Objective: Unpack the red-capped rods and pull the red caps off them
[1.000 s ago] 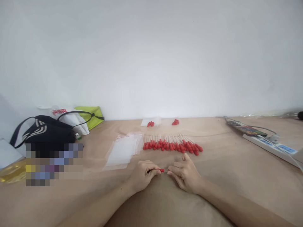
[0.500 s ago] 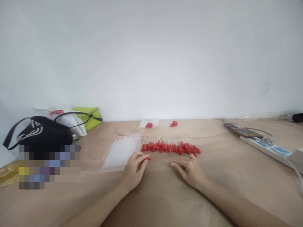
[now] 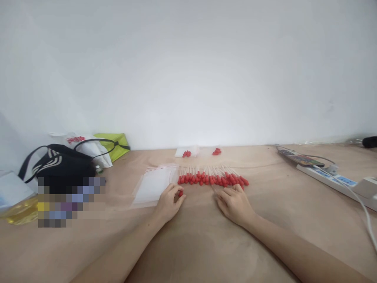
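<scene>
many red-tipped sticks [image 3: 211,180] just beyond both hands [image 3: 169,203] [image 3: 236,204]

The tabletop [image 3: 188,239] gives open passage at its near middle; red-tipped sticks [image 3: 211,179] (tightly bunched) block the way ahead.

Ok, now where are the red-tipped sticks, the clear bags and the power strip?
Red-tipped sticks [image 3: 202,177], head view: a red tip mid-row.
Clear bags [image 3: 153,186], head view: the middle of the pile.
Power strip [image 3: 346,181], head view: a blue socket panel.
</scene>
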Demonstrator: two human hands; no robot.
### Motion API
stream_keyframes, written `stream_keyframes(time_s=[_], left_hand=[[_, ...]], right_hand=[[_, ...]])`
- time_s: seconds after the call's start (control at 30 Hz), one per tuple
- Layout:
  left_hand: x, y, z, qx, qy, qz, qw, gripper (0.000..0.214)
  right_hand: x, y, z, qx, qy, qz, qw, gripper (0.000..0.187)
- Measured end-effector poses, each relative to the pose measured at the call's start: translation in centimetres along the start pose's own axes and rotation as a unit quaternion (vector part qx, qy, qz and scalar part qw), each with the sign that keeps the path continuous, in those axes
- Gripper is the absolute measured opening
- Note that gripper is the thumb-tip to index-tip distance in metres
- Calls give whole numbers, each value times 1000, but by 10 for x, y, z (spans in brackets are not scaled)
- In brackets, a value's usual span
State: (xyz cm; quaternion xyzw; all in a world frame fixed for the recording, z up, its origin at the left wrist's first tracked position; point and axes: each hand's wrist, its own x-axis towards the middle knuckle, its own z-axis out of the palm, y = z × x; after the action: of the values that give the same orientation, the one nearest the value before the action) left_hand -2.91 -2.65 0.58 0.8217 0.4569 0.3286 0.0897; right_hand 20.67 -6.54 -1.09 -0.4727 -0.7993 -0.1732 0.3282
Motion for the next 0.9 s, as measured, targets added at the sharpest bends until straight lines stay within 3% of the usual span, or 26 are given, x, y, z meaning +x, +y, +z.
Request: stream_keyframes(time_s=[0.17,0.33,0.4,0.57,0.67,0.9], left_hand=[[-1,0,0,19,-2,0,1000,14],[-3,6,-2,70,68,53,994,15],[1,15,0,88,71,77,991,13],[28,50,19,146,28,65,987,13],[48,64,36,194,27,46,980,24],[61,63,52,261,9,65,963,25]], right_hand=[[1,-4,-5,74,-80,46,993,23],[0,-4,-4,112,-85,74,987,27],[1,-3,-2,126,-84,99,984,30],[8,-6,4,172,-121,203,956,28],[10,-7,9,178,-122,221,951,26],[6,-1,13,193,-134,238,943,25]])
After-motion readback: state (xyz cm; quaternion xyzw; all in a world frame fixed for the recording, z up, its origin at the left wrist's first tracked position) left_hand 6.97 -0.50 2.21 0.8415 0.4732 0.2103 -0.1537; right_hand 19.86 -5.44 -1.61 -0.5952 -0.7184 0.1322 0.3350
